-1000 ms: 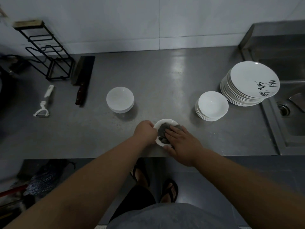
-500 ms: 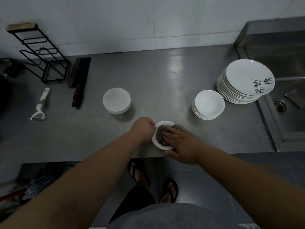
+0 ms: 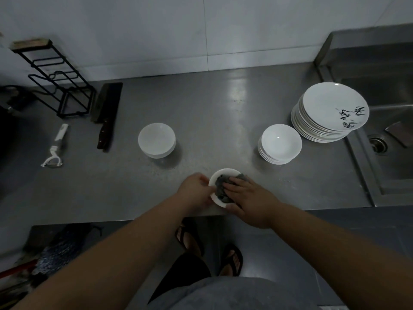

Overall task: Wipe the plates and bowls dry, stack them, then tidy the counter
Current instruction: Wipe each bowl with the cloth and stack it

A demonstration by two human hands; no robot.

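While the bowl (image 3: 223,171) sits at the near edge of the counter (image 3: 201,113), just left of centre, the left hand (image 3: 195,191) grips its left rim, though blur hides how the fingers lie. The right hand (image 3: 250,202) presses a grey cloth (image 3: 221,189) into the hollow with flat, slightly spread fingers.

Glazed white ware like this is likely stiff, light, brittle and slick when damp, so a chip or a slide off the near edge seems the main risk. The rim, thumb inside and fingers under, looks the safest hold. The cloth is soft and bunches to fit the curve.

To the right and farther back stands a bowl stack (image 3: 280,144), touching or just beside the plates (image 3: 330,110), which lean by the sink (image 3: 391,130). Left of centre wait nested bowls (image 3: 156,139). At far left lie a cleaver (image 3: 107,115), a peeler (image 3: 54,148) and a wire rack (image 3: 55,79).
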